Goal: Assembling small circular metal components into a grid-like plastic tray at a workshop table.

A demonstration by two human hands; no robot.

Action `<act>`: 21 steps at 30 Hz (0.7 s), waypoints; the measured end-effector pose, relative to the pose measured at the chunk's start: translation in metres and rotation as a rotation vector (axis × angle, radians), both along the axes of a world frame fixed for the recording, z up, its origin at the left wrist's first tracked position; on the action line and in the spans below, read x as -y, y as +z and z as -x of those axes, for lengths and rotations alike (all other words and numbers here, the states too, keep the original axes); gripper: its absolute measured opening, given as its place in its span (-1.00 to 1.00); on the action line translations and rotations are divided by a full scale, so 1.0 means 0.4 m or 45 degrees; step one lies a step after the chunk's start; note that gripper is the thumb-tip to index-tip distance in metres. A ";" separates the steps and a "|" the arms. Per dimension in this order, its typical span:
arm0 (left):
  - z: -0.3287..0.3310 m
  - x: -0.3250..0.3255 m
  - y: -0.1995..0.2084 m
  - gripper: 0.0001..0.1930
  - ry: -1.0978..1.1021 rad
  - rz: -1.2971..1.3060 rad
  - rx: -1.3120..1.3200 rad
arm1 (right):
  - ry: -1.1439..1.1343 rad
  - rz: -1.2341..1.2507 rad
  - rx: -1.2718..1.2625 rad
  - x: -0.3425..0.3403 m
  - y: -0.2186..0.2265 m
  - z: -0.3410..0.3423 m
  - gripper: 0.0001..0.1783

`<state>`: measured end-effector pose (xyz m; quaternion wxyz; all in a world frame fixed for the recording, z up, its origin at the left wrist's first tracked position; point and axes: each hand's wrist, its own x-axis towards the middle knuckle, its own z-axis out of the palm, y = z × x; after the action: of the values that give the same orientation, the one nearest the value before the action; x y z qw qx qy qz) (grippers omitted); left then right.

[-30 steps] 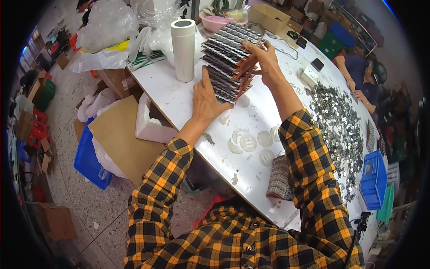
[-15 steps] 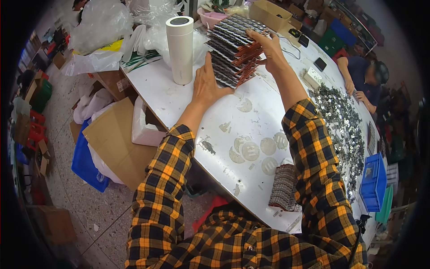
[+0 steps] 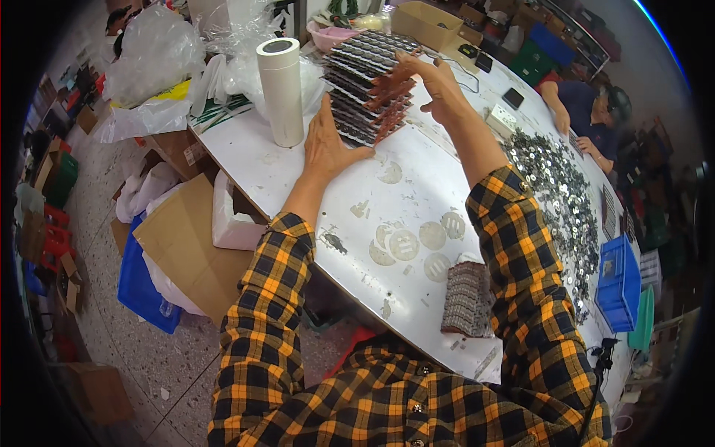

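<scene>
A layered stack of thin sheets [image 3: 361,56], studded with dark, shiny round pieces and showing reddish-brown edges, stands on the far part of the white, smooth tabletop [image 3: 357,223]. The left hand [image 3: 325,149] is at its left and near side, the grip wide, with thumb and index finger spread. The right hand [image 3: 447,93] has its fingertips at the upper right edge; this grip is also wide, the thumb well apart from the fingers.

To the left stands a matte white cylindrical tumbler [image 3: 281,93]. Nearer lies a smaller ribbed stack [image 3: 463,298], brownish grey, and at right spreads a loose heap of small glossy parts [image 3: 558,197].

Behind the stack, a pink plastic basin [image 3: 325,36] and an open cardboard box [image 3: 426,26] stand; I cannot tell the contents of the box. A blue plastic crate [image 3: 617,287] sits at the right rim.
</scene>
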<state>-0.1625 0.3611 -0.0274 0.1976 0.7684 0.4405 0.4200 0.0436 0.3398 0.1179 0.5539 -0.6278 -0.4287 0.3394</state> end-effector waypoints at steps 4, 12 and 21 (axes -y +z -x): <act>0.007 -0.046 -0.042 0.47 -0.007 -0.136 0.068 | 0.223 0.085 0.335 0.161 0.040 -0.058 0.31; 0.050 -0.098 -0.032 0.48 -0.051 -0.128 -0.042 | 0.254 0.258 0.830 0.796 0.020 -0.199 -0.18; 0.008 0.337 0.051 -0.05 -0.655 0.331 0.214 | -0.115 0.133 0.486 1.118 -0.203 -0.116 0.07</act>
<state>-0.1658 0.2261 -0.0071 0.4300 0.7857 0.2635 0.3583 0.0898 -0.1073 0.0368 0.4440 -0.7272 -0.4791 0.2108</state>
